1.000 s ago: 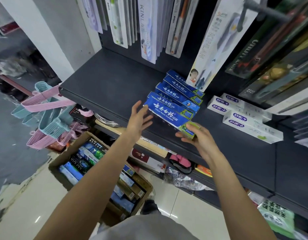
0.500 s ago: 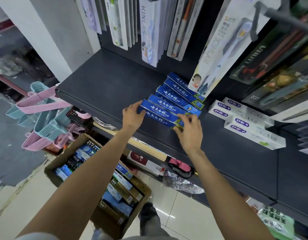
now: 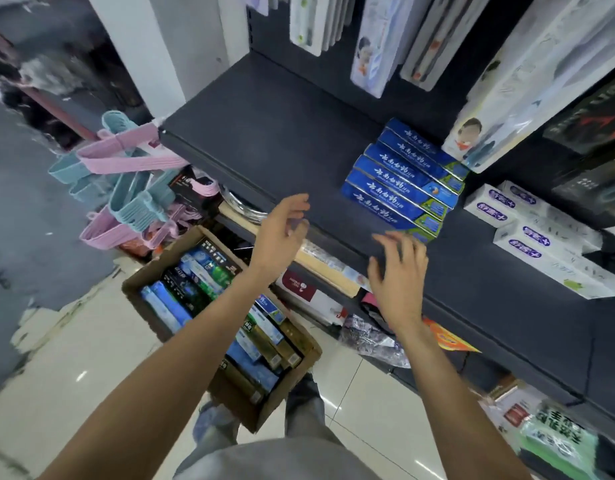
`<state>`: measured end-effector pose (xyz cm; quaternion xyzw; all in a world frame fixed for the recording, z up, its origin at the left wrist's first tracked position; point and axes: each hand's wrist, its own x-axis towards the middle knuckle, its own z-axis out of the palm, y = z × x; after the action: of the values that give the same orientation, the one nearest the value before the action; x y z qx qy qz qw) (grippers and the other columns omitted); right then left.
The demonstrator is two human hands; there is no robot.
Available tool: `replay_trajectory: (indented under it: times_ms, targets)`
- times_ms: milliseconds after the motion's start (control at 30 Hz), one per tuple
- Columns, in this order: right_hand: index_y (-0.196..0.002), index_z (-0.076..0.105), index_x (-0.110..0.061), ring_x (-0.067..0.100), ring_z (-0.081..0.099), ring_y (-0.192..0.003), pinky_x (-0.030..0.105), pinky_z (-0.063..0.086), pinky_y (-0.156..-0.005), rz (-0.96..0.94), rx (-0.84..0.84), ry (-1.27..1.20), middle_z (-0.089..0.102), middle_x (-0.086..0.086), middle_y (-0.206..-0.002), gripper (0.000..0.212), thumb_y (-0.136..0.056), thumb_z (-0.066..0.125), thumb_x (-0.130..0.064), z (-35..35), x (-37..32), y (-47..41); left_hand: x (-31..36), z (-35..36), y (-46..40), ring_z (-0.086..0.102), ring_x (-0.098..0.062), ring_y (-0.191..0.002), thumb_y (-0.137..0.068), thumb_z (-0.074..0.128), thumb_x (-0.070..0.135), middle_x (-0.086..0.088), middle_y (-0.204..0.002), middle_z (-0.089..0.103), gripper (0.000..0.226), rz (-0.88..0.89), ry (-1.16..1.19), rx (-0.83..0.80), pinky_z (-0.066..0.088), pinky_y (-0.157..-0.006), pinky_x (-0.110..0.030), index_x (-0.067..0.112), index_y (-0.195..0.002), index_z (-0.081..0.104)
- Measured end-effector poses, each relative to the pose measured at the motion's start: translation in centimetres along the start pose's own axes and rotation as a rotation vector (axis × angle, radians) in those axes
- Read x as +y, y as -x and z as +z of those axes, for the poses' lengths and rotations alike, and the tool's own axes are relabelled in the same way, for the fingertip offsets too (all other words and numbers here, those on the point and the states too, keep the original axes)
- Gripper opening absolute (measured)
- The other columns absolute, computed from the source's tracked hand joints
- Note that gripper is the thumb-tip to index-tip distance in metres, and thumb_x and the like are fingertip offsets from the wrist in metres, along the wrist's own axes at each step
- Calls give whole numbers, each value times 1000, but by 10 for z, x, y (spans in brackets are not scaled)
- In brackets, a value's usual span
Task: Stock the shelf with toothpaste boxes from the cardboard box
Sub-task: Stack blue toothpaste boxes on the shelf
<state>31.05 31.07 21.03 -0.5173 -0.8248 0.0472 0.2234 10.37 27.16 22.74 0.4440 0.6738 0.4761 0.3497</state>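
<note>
Left hand (image 3: 281, 233) and right hand (image 3: 397, 275) both spread, empty, just off shelf (image 3: 264, 133) edge, blue boxes (image 3: 403, 181) stacked beyond, carton (image 3: 281, 403) below.

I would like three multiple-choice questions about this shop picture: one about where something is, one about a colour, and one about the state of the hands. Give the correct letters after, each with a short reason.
1. Where is the cardboard box?
A. On the dark shelf
B. On the floor, below the shelf edge
C. Hanging from a hook

2. What colour are the toothpaste boxes stacked in a row nearest the hands?
A. Blue
B. Red
C. Yellow

3. What are the hands doing?
A. Both grip one box
B. Only the right hand holds a box
C. Both are open and hold nothing

Answers:
1 B: the box stands on the pale tiles, under the front of the shelf.
2 A: the row shows blue faces with green ends.
3 C: the left hand and the right hand have spread fingers, apart from the boxes.
</note>
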Motion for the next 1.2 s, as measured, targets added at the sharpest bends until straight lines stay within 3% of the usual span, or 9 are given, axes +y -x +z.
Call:
replay_trajectory:
  times_ms: [67,167,267,367,467,733,900,1067,1200]
  targets:
    - [-111,63,-12,27,47,-109,35,36,-91,-80,-144,-73,57,7,-115,31,-81,63,-7,16,-23,25,-30,-32,38,58,-7,-96,-94,49,5,5,-109,63,32,-14,-95,30,46,-80,-16,15,-124,53]
    - [-108,65,-14,27,53,-105,36,41,-90,-136,-568,-137,62,5,-110,23,-85,59,-8,59,-56,60,-85,-79,91,60,-6,-89,-94,51,11,8,-98,66,28,-226,-229,114,47,-72,-19,19,-121,56]
    - [-111,63,-18,22,57,-102,36,47,-83,-145,-939,-179,64,1,-109,24,-90,54,-14,117,-83,89,-147,-116,133,62,-15,-88,-92,55,16,6,-91,66,23,-489,-311,189,47,-74,-29,19,-115,59]
    - [-115,59,-23,18,61,-98,34,50,-76,-143,-1120,-145,65,-1,-109,24,-91,54,-20,185,-101,116,-215,-138,161,64,-19,-88,-87,59,17,2,-91,68,22,-682,-348,206,46,-77,-31,18,-109,60]
    - [-119,56,-21,23,58,-106,35,48,-84,-137,-1131,-98,62,1,-114,29,-91,56,-22,261,-108,145,-285,-144,175,61,-22,-92,-84,65,23,1,-100,67,26,-724,-471,122,46,-78,-32,18,-109,61]
    - [-141,33,-10,35,29,-133,46,29,-107,69,-899,228,30,17,-146,64,-87,62,-27,389,-83,193,-388,-94,154,50,-28,-111,-87,61,19,-7,-119,59,39,-361,-682,-198,42,-90,-36,13,-125,55]
    - [-148,18,-7,41,28,-130,50,29,-104,65,-849,294,24,24,-149,80,-88,59,-41,427,-56,200,-438,-40,123,41,-26,-120,-93,53,32,-5,-132,47,49,-419,-739,-305,34,-100,-34,19,-138,39]
    - [-143,29,-3,35,45,-106,44,38,-89,17,-716,290,52,24,-122,73,-90,53,-47,438,-45,194,-459,-11,107,45,-29,-119,-88,58,28,-8,-131,48,52,-403,-780,-168,39,-99,-40,15,-136,41]
    - [-138,31,-3,32,49,-105,40,42,-87,92,-771,205,50,19,-120,81,-81,64,-52,439,-45,189,-460,-22,97,47,-30,-117,-87,61,26,-9,-128,51,49,-322,-825,-15,41,-98,-43,14,-132,46]
